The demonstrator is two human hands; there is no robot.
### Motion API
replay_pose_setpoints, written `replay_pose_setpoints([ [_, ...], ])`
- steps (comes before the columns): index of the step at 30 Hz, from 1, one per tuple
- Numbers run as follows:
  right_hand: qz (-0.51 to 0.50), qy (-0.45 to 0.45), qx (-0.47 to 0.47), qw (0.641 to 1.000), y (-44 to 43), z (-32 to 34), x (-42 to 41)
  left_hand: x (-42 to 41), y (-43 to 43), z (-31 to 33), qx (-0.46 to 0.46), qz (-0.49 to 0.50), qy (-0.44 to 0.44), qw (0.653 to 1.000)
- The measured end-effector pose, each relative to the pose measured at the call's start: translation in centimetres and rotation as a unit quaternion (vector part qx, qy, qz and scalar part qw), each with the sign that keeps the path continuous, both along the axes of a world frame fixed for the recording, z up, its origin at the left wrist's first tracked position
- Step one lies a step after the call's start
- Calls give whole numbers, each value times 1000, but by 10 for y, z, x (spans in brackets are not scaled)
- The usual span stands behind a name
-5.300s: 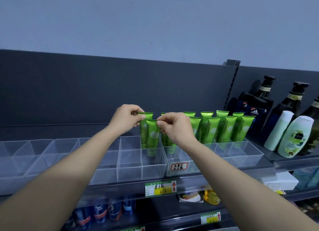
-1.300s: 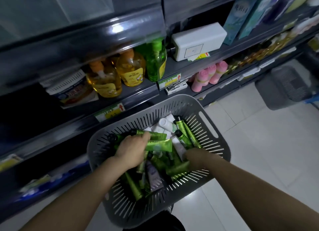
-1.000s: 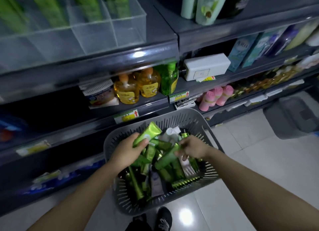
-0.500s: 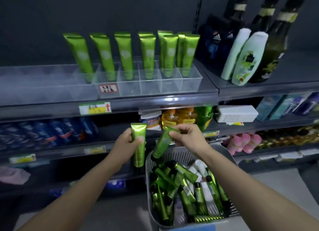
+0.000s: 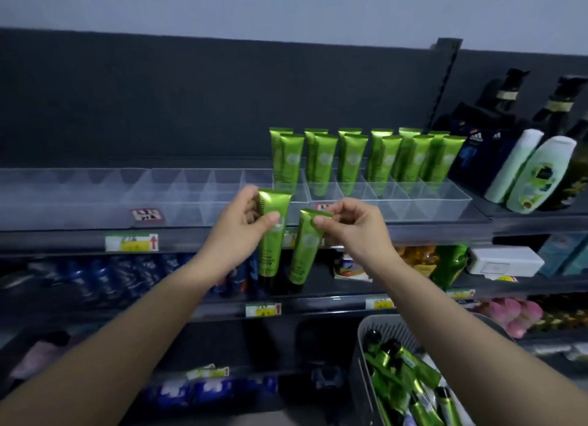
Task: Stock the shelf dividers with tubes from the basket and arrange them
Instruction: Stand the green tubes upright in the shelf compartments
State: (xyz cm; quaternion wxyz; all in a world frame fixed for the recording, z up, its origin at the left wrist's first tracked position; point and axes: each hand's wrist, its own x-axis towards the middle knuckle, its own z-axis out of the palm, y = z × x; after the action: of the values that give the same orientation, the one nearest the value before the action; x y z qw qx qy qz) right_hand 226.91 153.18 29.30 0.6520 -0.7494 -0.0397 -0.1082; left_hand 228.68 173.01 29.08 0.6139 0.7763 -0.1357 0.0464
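The left hand (image 5: 243,226) grips a green tube (image 5: 269,250) near its crimped top, thumb in front and fingers curled behind, and the tube hangs cap down. Just right of it, the right hand (image 5: 354,225) pinches a second green tube (image 5: 306,250) by its crimped end between thumb and fingertips. This one hangs tilted, cap toward the left hand's tube. Whether the two touch, I cannot tell. Beyond both hands sit the clear shelf dividers (image 5: 191,196), and beyond the right hand standing tubes (image 5: 350,158) fill compartments. Below the right forearm, the grey basket (image 5: 358,355) holds more tubes (image 5: 401,368).
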Motion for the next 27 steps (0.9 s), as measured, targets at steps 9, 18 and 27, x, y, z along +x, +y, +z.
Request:
replay_pose_setpoints([
  [9, -36, -88, -49, 994, 50, 55, 24, 43, 53, 79, -5, 7, -124, 992],
  [18, -43, -158, -98, 982, 53, 92, 65, 99, 48, 106, -12, 74, -172, 982],
  [27, -73, -199, -129, 969, 56, 104, 99, 146, 37, 101, 46, 101, -162, 980],
])
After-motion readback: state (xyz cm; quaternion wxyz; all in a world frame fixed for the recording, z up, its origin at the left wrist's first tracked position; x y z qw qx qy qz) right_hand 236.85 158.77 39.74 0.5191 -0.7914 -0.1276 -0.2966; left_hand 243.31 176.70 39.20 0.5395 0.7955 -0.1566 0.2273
